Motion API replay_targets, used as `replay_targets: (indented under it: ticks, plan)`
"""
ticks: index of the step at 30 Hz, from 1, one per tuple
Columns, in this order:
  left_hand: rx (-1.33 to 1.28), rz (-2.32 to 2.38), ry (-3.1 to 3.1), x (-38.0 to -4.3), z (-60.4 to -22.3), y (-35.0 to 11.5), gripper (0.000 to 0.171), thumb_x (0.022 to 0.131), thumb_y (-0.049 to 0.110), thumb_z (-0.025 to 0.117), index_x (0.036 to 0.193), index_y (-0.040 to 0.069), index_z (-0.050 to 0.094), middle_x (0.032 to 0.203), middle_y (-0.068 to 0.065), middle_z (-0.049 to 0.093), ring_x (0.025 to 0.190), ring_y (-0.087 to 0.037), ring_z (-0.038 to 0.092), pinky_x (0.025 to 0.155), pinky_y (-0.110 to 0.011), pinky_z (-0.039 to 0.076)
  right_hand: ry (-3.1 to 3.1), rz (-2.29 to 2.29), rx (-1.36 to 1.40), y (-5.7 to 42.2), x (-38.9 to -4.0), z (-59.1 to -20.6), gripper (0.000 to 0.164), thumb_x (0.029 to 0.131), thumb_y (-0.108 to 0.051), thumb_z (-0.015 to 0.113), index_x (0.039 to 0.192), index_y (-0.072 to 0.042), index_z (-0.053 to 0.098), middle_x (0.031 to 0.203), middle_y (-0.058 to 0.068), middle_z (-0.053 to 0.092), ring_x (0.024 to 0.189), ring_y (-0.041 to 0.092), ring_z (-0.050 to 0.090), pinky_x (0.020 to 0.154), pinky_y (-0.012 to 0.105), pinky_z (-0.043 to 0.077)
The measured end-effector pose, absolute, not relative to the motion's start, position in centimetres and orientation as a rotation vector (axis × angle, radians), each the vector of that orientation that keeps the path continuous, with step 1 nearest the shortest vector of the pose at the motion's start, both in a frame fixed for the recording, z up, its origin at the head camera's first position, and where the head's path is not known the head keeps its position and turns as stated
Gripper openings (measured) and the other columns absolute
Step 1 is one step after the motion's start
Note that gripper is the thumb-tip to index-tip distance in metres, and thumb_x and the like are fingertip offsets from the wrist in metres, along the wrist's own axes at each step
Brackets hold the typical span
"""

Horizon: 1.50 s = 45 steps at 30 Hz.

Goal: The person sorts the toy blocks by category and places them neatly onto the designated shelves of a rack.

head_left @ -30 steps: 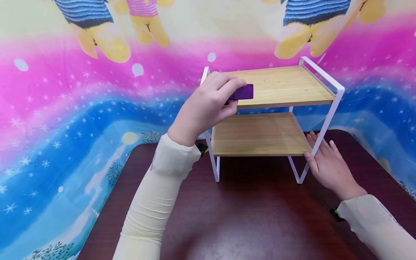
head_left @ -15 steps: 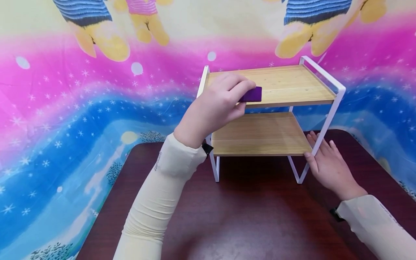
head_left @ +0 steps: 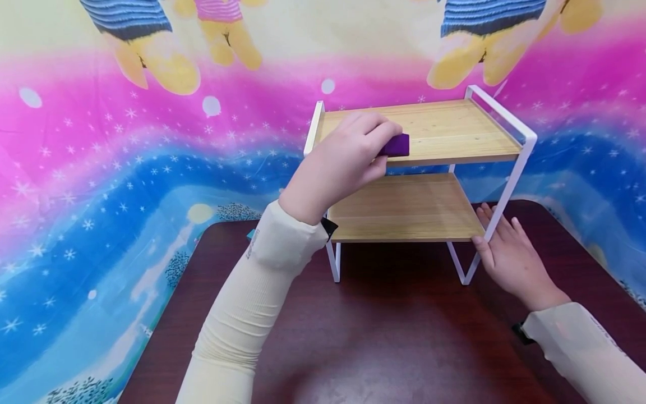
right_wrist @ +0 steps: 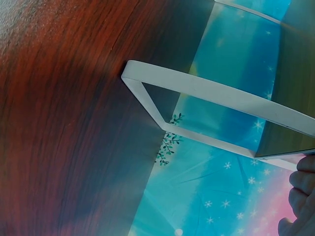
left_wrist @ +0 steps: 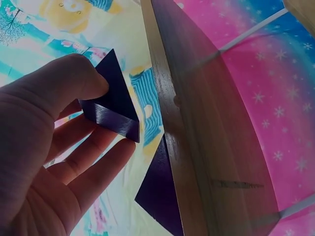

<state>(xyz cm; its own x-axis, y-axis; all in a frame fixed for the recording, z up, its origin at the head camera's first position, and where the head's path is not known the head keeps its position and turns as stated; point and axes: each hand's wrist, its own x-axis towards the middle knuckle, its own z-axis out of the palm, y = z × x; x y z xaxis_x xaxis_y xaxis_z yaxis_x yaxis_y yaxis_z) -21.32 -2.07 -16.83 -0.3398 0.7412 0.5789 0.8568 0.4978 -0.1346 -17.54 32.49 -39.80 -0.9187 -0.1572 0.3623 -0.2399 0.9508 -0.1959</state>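
My left hand (head_left: 348,154) pinches a dark purple block (head_left: 396,146) over the front of the upper shelf board (head_left: 454,126). In the left wrist view the block (left_wrist: 110,93) shows a triangular face, with the thumb on that face and fingers beneath. A second purple piece (left_wrist: 160,191) shows past the upper board's edge there; the left hand hides it in the head view. Fingers straight, my right hand (head_left: 517,264) rests against the right leg of the white frame (head_left: 504,193), its thumb near the lower board's corner. Only its fingers (right_wrist: 302,189) enter the right wrist view.
The two-tier rack stands on a dark red-brown table (head_left: 393,336). Its lower board (head_left: 404,207) is light wood. A printed cloth (head_left: 151,174) hangs close behind the rack. A small teal bit (head_left: 250,234) peeks out beside the left cuff.
My left hand has moved to the right along the upper board with the purple block, slowing in the last half second. My right hand and the rack have stayed in place.
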Motion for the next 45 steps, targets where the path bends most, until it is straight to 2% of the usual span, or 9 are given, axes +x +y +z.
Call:
replay_targets:
  ticks: [6, 14, 30, 45]
  plan:
    - [-1.304, -0.212, -2.221, -21.6, -16.5, -1.6, 0.029, 0.098, 0.009, 0.058, 0.125, 0.002, 0.065, 0.124, -0.011, 0.064, 0.118, -0.026, 0.056, 0.108, -0.027, 0.042, -2.761, 0.338, 0.284, 32.5, -17.5, -39.8, 0.067, 0.11, -0.04, 0.033, 0.16, 0.001, 0.015, 0.164, 0.026, 0.016, 0.154, 0.038, 0.005, 0.122, 0.049, -0.013]
    - [-1.276, -0.166, -2.268, -21.7, -16.5, -1.1, 0.032, 0.097, 0.012, 0.06, 0.128, 0.003, 0.064, 0.125, -0.01, 0.063, 0.117, -0.025, 0.056, 0.107, -0.027, 0.043, -2.752, 0.34, 0.298, 32.5, -17.7, -39.8, 0.066, 0.111, -0.039, 0.033, 0.16, 0.002, 0.015, 0.164, 0.026, 0.016, 0.155, 0.037, 0.005, 0.122, 0.049, -0.012]
    - [-1.274, -0.17, -2.273, -22.5, -16.8, -0.4, 0.028, 0.096, 0.008, 0.057, 0.122, 0.003, 0.067, 0.117, -0.01, 0.064, 0.112, -0.026, 0.057, 0.102, -0.03, 0.047, -2.738, 0.341, 0.305, 32.6, -17.9, -39.8, 0.065, 0.111, -0.037, 0.034, 0.159, 0.002, 0.017, 0.164, 0.027, 0.018, 0.154, 0.037, 0.006, 0.123, 0.05, -0.01]
    - [-1.264, -0.192, -2.318, -22.9, -17.0, 0.0, 0.029, 0.095, 0.007, 0.053, 0.121, 0.002, 0.067, 0.118, -0.01, 0.064, 0.113, -0.025, 0.056, 0.102, -0.03, 0.045, -2.737, 0.354, 0.304, 32.6, -17.7, -39.9, 0.065, 0.11, -0.037, 0.034, 0.16, 0.001, 0.016, 0.164, 0.026, 0.017, 0.155, 0.037, 0.006, 0.123, 0.05, -0.01]
